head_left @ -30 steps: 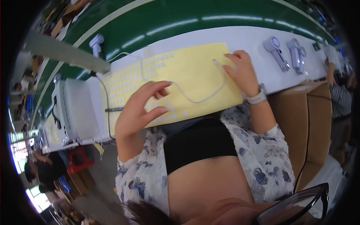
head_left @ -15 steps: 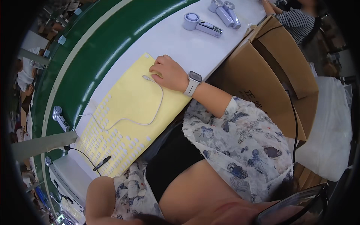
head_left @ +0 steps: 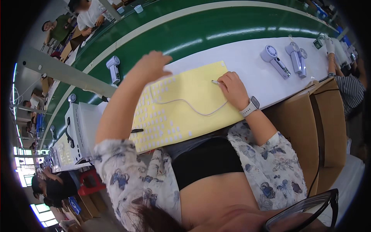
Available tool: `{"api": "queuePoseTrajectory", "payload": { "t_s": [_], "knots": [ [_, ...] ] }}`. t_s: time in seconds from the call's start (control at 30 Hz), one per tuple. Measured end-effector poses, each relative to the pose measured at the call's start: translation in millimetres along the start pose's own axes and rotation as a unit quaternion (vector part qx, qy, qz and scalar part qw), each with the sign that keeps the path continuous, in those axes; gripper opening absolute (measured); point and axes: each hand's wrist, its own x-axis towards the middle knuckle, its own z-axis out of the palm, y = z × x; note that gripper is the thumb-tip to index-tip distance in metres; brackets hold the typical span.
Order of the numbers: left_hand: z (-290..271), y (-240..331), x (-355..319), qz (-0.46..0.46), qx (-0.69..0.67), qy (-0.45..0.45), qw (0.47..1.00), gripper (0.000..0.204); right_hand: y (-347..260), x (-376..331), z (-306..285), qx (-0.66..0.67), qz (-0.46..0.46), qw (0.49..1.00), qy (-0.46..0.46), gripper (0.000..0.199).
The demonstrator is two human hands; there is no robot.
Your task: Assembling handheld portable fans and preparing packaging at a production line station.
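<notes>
My right hand (head_left: pixel 234 88), with a pale watch at its wrist, is closed on the plug end of a white cable (head_left: pixel 208 115) above a yellow sheet (head_left: pixel 201 91). The plug's tip pokes out past my fingertips. From there the cable curves left across the sheet. My left hand (head_left: pixel 152 66) is stretched over the sheet's far left edge, fingers and thumb apart, nothing visible in it. Rows of small white oval pieces (head_left: pixel 158 116) cover the sheet's left part. A black pen (head_left: pixel 137 130) lies among them, beside my left forearm.
Lavender handheld fans (head_left: pixel 275 62) lie on the white table at the right; another fan (head_left: pixel 113 70) is on the green surface at the left. A grey metal bar (head_left: pixel 65 75) and a white box-shaped device (head_left: pixel 79 131) stand left. An open cardboard box (head_left: pixel 297 127) stands at the right.
The view has swung to the left. My left arm has lifted from the lower edge and reached across the sheet. My right hand now grips the plug that lay by its fingertips.
</notes>
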Motion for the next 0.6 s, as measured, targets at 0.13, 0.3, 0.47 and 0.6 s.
{"api": "queuePoseTrajectory", "payload": {
  "t_s": [0.13, 0.3, 0.47, 0.6],
  "knots": [
    [67, -135, 32, -0.293, 0.096, 0.342, 0.887, 0.057, -3, 6, 7, 0.043, 0.065, 0.997, 0.026, 0.01],
    [133, -170, 20, -0.629, 0.024, 0.257, 0.733, 0.07, -7, 9, 7, 0.094, 0.194, 0.976, 0.004, 0.012],
    [164, -217, -6, -0.603, -0.09, 0.263, 0.748, 0.072, -7, 7, 10, 0.129, 0.21, 0.969, -0.018, 0.014],
    [145, -236, -25, -0.479, -0.392, 0.36, 0.698, 0.059, -5, 5, 8, 0.223, 0.207, 0.952, 0.003, 0.019]
  ]
}}
